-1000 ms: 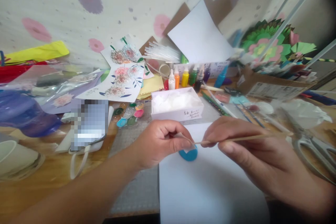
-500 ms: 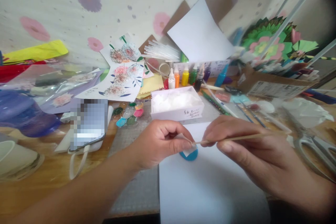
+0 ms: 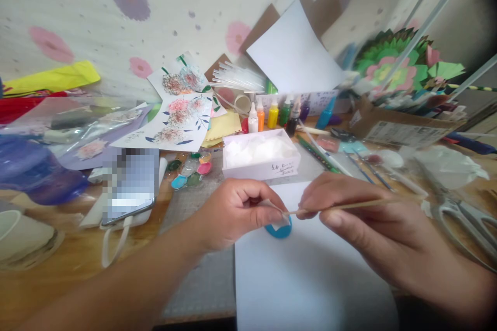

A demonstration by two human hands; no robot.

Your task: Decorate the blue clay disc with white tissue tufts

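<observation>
Left hand (image 3: pixel 236 212): in from the lower left, arm long across the table, fingers curled in, thumb and first finger pinched tight on a small white scrap (image 3: pixel 276 213).

Right hand (image 3: pixel 368 227): in from the lower right, back of the hand up, fingers closed on a thin wooden stick (image 3: pixel 361 204). Stick held almost flat, far end out to the right, near end touching the scrap.

Both hands close together, just above a blue round blob (image 3: pixel 280 229) at the top edge of a white sheet (image 3: pixel 310 279).

Room to move: bare sheet toward the body, grey mat (image 3: pixel 202 269) to the left of it. Tight at the back, with a white box (image 3: pixel 261 168) just behind the hands and little paint bottles (image 3: pixel 272 114) behind that. Scissors (image 3: pixel 462 217) near the right hand, by the stick's far end.

Hard to see: most of the blob hidden under the scrap and the thumb. Paper or cotton for the scrap, no telling. Right wrist cut off at the bottom corner. Blurry all round the edges.
</observation>
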